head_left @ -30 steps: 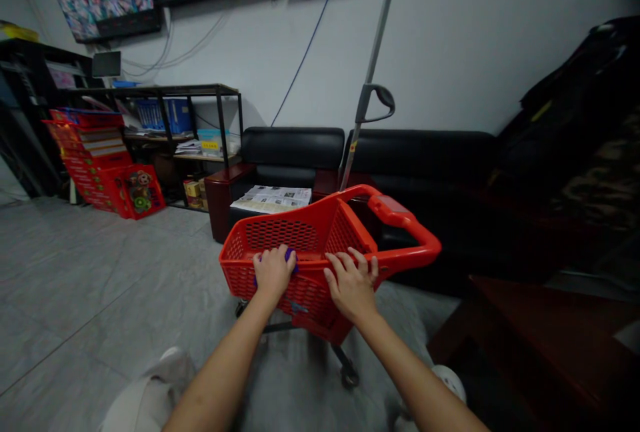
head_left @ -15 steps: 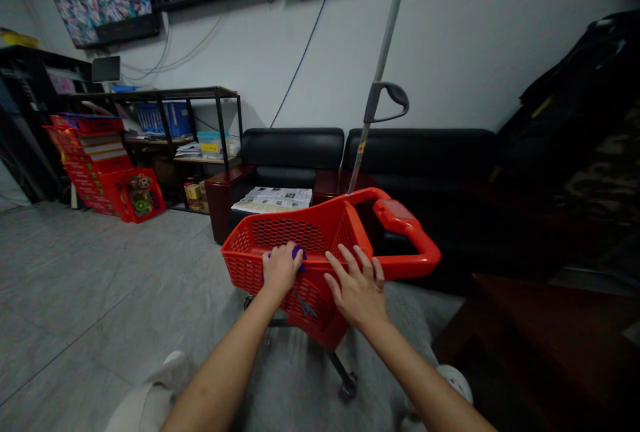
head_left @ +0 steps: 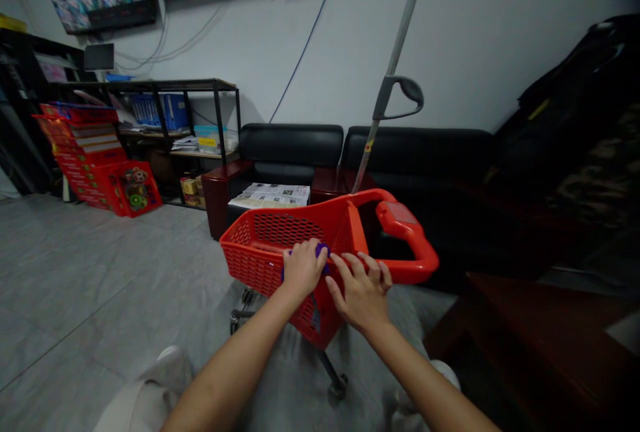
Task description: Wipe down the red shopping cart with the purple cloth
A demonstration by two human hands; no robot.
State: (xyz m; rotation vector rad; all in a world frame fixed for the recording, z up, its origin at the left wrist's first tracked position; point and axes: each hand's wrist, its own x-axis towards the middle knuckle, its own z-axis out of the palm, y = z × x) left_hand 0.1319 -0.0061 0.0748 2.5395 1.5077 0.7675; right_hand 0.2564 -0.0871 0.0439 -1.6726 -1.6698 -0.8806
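Observation:
A small red plastic shopping cart [head_left: 255, 264] stands on casters right in front of me, its push handle [head_left: 423, 255] toward the right. My left hand [head_left: 304, 269] is closed over a purple cloth [head_left: 323, 250], pressing it on the cart's near rim; most of the cloth is hidden under the fingers. Just right of it, my right hand [head_left: 361, 289] rests on the same rim close to the handle. Its fingers are spread and bent slightly over the edge, with nothing in them.
Behind the cart are black sofas [head_left: 295, 142] with newspapers [head_left: 273, 195] on one seat. A grey pole with a grip [head_left: 395, 95] leans there. Red boxes [head_left: 90, 165] are stacked by a shelf [head_left: 217, 112] at left. A dark wooden table [head_left: 525, 319] stands at right.
My left hand has slid the purple cloth rightward along the near rim, closer to my right hand. My right hand stays at about the same spot on the rim.

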